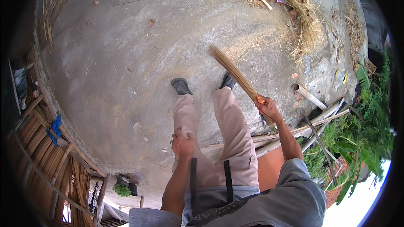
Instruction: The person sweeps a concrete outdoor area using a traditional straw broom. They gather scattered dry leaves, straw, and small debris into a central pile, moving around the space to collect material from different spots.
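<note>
My right hand [267, 108] is closed round the bound handle end of a stick broom [235, 73], a bundle of thin brown ribs with an orange binding at the grip. The broom slants up and left, its tip over the concrete ground beyond my right shoe [227, 80]. On my left leg, around the knee of the pale pink trousers [185, 115], my left hand [182, 143] rests with its fingers curled against the cloth. A small dark spot shows at one of its fingers, too small to name. My left shoe [181, 86] stands flat on the ground.
Straw [309, 29] mixed with dry leaves and wood strips is heaped at the far right. A few leaves [152, 23] lie scattered on the concrete [118, 71]. A pipe [310, 96] and bamboo poles edge the right, beside green plants [366, 130]. A wooden slatted structure [42, 155] borders the left.
</note>
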### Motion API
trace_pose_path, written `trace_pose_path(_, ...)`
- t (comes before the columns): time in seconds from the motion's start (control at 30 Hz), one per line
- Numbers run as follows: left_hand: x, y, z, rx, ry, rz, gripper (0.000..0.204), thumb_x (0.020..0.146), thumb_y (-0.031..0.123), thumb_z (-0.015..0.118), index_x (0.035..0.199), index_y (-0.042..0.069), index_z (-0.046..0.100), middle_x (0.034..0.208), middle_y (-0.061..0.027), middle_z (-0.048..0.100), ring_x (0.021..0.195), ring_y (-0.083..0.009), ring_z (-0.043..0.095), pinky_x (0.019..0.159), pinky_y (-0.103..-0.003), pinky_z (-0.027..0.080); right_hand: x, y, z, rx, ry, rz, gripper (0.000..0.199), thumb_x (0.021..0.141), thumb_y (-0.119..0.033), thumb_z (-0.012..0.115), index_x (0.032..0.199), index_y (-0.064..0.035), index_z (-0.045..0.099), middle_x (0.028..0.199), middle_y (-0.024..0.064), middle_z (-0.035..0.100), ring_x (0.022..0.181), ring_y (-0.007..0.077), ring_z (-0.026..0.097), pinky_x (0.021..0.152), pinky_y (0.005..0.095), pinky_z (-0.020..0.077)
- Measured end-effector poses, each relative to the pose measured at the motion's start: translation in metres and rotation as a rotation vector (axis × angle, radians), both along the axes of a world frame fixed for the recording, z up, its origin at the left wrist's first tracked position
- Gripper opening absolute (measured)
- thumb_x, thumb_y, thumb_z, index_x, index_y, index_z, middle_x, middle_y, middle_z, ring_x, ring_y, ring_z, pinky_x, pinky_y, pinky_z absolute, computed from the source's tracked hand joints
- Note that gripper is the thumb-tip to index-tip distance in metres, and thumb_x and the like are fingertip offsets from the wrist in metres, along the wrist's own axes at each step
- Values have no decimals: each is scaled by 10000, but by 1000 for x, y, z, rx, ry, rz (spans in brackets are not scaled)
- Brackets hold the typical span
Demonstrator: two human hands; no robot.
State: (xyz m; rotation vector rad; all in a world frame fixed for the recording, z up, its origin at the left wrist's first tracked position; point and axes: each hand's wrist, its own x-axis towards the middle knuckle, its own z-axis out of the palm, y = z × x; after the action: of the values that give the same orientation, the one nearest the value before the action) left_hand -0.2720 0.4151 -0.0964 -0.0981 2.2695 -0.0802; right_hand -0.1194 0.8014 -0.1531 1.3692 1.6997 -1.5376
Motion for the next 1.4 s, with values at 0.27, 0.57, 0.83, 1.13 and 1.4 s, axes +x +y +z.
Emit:
trace_pose_path(0.27, -11, -5, 3, 28, -23, 2, 610, 859, 399, 614, 1382, 128, 455, 1189, -238, 572, 1064, -445, 611, 889, -534, 508, 35, 16, -51, 514, -122, -313, 277, 921, -242, 643, 1057, -2, 672, 638, 71, 628, 554, 140, 600, 539, 338, 483)
trace_pose_path(0.57, -12, -15, -4, 35, -41, 57, 602, 853, 399, 607, 1375, 130, 477, 1182, -218, 575, 1026, -429, 627, 857, -521, 521, -19, -13, -49, 426, -209, -125, 229, 932, -229, 656, 900, -3, 646, 621, 19, 602, 519, 124, 553, 507, 303, 450)
trace_pose_path(0.83, 6, 0, -5, 69, 14, 222, 610, 853, 393, 606, 1379, 121, 462, 1198, -224, 555, 1000, -434, 639, 875, -531, 517, -125, -138, -20, 113, 181, -263, 263, 947, -202, 645, 1114, 0, 629, 674, 25, 596, 548, 91, 534, 501, 275, 451)
trace_pose_path(1.13, 29, 33, -5, 93, 65, 341, 587, 852, 394, 605, 1361, 137, 464, 1223, -227, 538, 1030, -449, 621, 871, -548, 511, -250, -173, -123, -8, 51, 882, 433, 825, -282, 714, 1226, -124, 675, 879, 211, 720, 810, 327, 723, 740, 412, 553)
trace_pose_path(1.4, 64, -17, -32, 30, 35, 669, 602, 870, 446, 574, 1356, 103, 483, 1204, -255, 564, 1074, -478, 610, 883, -562, 496, -252, 115, -141, 563, -110, -483, 319, 881, -316, 683, 731, -42, 623, 663, 66, 595, 582, 200, 589, 542, 374, 487)
